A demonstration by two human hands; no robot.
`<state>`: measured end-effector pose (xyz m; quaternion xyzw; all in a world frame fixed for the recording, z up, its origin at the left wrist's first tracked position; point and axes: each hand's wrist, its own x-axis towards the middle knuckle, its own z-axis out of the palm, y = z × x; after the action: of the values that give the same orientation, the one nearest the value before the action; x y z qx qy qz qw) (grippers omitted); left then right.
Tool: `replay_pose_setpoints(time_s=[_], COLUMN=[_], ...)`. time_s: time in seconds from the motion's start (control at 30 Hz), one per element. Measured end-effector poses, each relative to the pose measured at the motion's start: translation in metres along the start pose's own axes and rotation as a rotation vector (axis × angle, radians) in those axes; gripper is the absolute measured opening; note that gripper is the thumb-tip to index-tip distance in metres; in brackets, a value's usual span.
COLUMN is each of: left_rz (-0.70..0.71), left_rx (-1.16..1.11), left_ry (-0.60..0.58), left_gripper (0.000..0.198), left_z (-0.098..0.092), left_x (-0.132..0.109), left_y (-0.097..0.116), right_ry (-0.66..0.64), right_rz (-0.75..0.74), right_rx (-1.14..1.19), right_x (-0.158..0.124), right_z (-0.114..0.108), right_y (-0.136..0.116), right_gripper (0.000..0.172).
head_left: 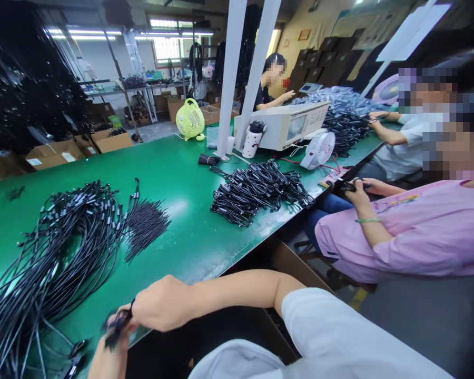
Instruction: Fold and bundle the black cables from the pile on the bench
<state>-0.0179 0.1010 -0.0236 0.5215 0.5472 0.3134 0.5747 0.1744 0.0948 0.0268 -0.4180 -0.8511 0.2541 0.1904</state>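
At the table's near edge my hands are close together around a small coiled black cable (117, 327), blurred by motion. My right hand (161, 304) is closed, with a dark strand at its fingers. Below the coil is my left hand (120, 342), its fingers curled against the cable and partly covered by it. Long loose black cables (75, 247) with pale tags spread over the green table (189, 231) to the left. Beside them lies a pile of short black ties (147, 227). Coiled cables (256, 192) are heaped further right.
Behind the heap stand a white instrument (288, 123), a bottle (254, 139), a small white fan (319, 150) and white posts (229, 79). A green fan (190, 120) is at the far edge. A person in a pink shirt (411, 231) and other people sit along the right.
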Motion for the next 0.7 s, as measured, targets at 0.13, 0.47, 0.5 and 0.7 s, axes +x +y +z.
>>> replay_pose_setpoints(time_s=[0.13,0.47,0.5,0.7], left_rz=[-0.187,0.599,0.557,0.225], left_rx=[-0.143,0.404,0.371,0.187], left_ry=[-0.082,-0.068,-0.065,-0.024], left_gripper=[0.057,0.036,0.037,0.028], left_z=[-0.001,0.019,0.020,0.024], left_x=[0.000,-0.033,-0.031,-0.021], left_y=[0.007,0.005,0.004,0.024], right_ry=[-0.143,-0.025,-0.010,0.014], right_rz=[-0.207,0.451,0.409,0.212], right_rx=[-0.296,0.831,0.791,0.745], right_x=[-0.004,0.001,0.000,-0.011], right_z=[0.010,-0.003,-0.004,0.000], right_y=[-0.006,0.026,0.027,0.022], right_gripper=[0.023,0.028,0.028,0.029])
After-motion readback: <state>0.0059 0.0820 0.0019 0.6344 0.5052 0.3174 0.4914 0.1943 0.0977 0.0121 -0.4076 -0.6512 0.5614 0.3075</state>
